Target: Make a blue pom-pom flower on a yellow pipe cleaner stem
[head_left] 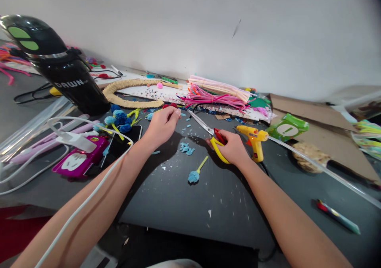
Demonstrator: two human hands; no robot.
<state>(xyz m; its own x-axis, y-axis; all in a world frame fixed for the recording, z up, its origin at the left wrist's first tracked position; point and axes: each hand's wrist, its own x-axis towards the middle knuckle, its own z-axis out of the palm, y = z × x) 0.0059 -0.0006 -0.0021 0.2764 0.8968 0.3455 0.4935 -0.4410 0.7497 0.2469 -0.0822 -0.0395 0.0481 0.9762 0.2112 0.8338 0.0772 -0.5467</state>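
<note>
Over the grey table [178, 206], pinches the fingers of the left hand [163, 126] together, cannot tell whether on anything, and with the right hand [231, 147] grasps the scissors [207, 128] by their handles, tips just beside the left; could nick it through a slip. Could knock the yellow glue gun [253, 135] on the right by swinging wide, or crush the blue flower [193, 176], nearer than the loose blue scraps [187, 149], by lowering a hand.

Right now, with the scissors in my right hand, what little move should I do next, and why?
I'd probably ease your left hand back a little first. The scissors in your right hand have their blades slanting toward it, and in this view the tips end close to your left fingertips.
</note>
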